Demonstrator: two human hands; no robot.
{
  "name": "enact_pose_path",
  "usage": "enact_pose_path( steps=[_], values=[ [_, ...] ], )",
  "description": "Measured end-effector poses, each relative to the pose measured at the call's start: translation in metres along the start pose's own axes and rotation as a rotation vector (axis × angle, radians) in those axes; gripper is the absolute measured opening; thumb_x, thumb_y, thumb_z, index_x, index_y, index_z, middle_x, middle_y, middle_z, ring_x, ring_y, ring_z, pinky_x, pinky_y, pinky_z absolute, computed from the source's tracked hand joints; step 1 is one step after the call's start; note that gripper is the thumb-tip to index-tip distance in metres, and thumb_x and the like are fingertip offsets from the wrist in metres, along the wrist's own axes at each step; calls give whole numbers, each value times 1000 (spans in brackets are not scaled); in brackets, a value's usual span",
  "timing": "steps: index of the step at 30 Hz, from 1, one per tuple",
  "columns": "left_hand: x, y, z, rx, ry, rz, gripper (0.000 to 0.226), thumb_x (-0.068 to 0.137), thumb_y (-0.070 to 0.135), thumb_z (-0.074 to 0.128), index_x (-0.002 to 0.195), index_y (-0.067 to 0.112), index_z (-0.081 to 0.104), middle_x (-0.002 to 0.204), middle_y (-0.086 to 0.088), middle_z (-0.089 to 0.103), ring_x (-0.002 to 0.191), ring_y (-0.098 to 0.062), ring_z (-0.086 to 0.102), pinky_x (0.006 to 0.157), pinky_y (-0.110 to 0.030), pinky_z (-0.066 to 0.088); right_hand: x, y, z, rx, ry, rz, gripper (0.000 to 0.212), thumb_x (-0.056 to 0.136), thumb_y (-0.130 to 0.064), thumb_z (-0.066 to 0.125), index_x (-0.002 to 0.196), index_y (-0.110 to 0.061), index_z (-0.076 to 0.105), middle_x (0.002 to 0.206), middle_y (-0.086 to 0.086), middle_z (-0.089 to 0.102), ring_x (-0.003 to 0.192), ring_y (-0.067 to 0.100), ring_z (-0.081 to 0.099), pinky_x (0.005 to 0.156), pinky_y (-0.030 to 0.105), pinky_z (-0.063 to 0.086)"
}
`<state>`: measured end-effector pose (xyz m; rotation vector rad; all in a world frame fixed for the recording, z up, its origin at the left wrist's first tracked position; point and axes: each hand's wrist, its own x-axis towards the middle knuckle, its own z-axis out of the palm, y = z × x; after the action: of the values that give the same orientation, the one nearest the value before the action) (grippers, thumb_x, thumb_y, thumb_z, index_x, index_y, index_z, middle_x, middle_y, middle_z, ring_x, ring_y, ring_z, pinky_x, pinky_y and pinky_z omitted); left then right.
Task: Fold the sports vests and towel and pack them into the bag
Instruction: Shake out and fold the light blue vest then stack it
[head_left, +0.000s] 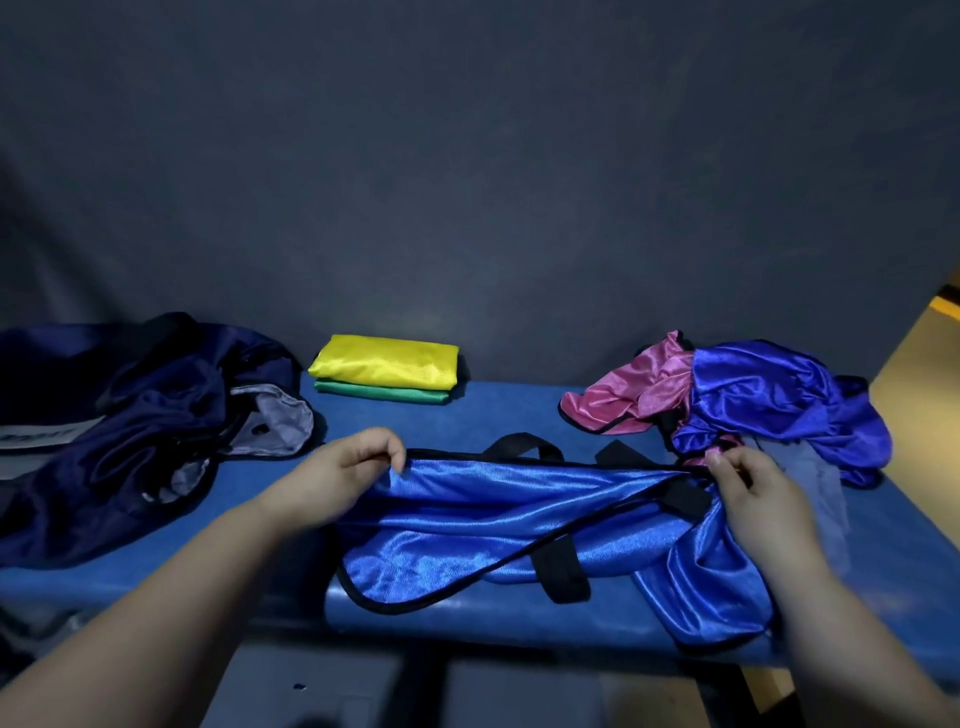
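Note:
A shiny blue sports vest (498, 525) with black trim and black straps lies spread across the blue bench in front of me. My left hand (348, 467) pinches its upper left edge, and my right hand (753, 493) pinches its upper right edge. A folded yellow vest (387, 361) rests on a folded green vest (384, 393) at the back middle. A crumpled pink vest (623, 395) and another crumpled blue vest (779, 405) are heaped at the back right. The dark navy bag (130, 426) lies open at the left.
The blue bench (493, 415) runs left to right, its front edge just below the vest. A dark wall stands right behind it. A strip of yellow floor (914, 364) shows at the far right. A pale grey-blue cloth (826, 483) lies under the right heap.

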<state>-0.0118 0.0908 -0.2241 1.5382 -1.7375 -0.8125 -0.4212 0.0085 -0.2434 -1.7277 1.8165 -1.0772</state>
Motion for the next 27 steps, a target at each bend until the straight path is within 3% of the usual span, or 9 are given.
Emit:
enact_pose_path(
  steps=[3, 5, 7, 10, 13, 16, 20, 23, 27],
  values=[
    [-2, 8, -10, 124, -117, 35, 46, 88, -2, 46, 68, 35, 65, 83, 5, 63, 76, -17, 57, 76, -30, 41, 1, -1, 1, -5, 8, -3, 26, 97, -35, 53, 77, -19, 54, 69, 5, 59, 71, 25, 55, 65, 38, 39],
    [-5, 13, -7, 226, -155, 65, 65, 83, -14, 44, 66, 44, 67, 88, 15, 62, 86, -5, 58, 82, -17, 39, 1, 0, 2, -5, 14, 4, 26, 97, -35, 53, 77, -19, 54, 70, 6, 60, 71, 26, 54, 67, 39, 40],
    [-11, 13, 3, 318, -131, 93, 72, 79, -12, 43, 64, 55, 64, 88, 14, 61, 92, 0, 55, 81, -9, 37, 1, 0, 2, 1, 20, 10, 25, 97, -35, 53, 79, -18, 56, 72, 5, 60, 73, 26, 54, 67, 38, 40],
    [-23, 4, 20, 383, 12, 200, 45, 75, 8, 47, 79, 48, 66, 88, 18, 57, 88, 5, 54, 78, -7, 37, 1, 0, 2, 13, 28, 15, 25, 97, -34, 53, 80, -16, 56, 71, 5, 59, 72, 27, 53, 66, 37, 37],
    [-36, -3, 35, 418, 100, 279, 14, 78, 32, 60, 89, 37, 67, 92, 23, 53, 93, 5, 50, 85, -7, 36, 0, 0, 2, 13, 33, 19, 25, 97, -35, 54, 82, -15, 56, 69, 6, 58, 70, 28, 53, 64, 37, 37],
    [-44, -12, 48, 398, 96, 304, 14, 76, 47, 64, 88, 39, 65, 98, 27, 50, 98, 10, 47, 88, -9, 35, 0, 1, 2, 12, 31, 19, 26, 97, -35, 53, 82, -14, 56, 67, 5, 56, 70, 28, 53, 63, 37, 36],
    [-49, -15, 54, 340, -43, 198, 33, 60, 86, 59, 84, 64, 55, 108, 28, 45, 115, 13, 39, 96, -7, 30, -1, 2, 2, 3, 27, 18, 26, 97, -37, 53, 81, -16, 54, 68, 3, 55, 71, 27, 52, 64, 37, 36],
    [-48, -15, 52, 404, -115, 186, 43, 50, 89, 61, 85, 68, 48, 111, 30, 42, 119, 19, 28, 98, -4, 24, -1, 3, 2, -4, 28, 12, 28, 97, -37, 52, 78, -17, 53, 67, 3, 54, 69, 27, 52, 62, 37, 35],
    [-46, -13, 51, 407, -131, 174, 33, 56, 81, 65, 81, 65, 51, 113, 30, 43, 118, 20, 30, 96, -1, 23, -2, 3, 1, -18, 26, 7, 30, 98, -39, 51, 78, -17, 53, 65, 4, 54, 67, 26, 51, 60, 37, 35]
  ],
)
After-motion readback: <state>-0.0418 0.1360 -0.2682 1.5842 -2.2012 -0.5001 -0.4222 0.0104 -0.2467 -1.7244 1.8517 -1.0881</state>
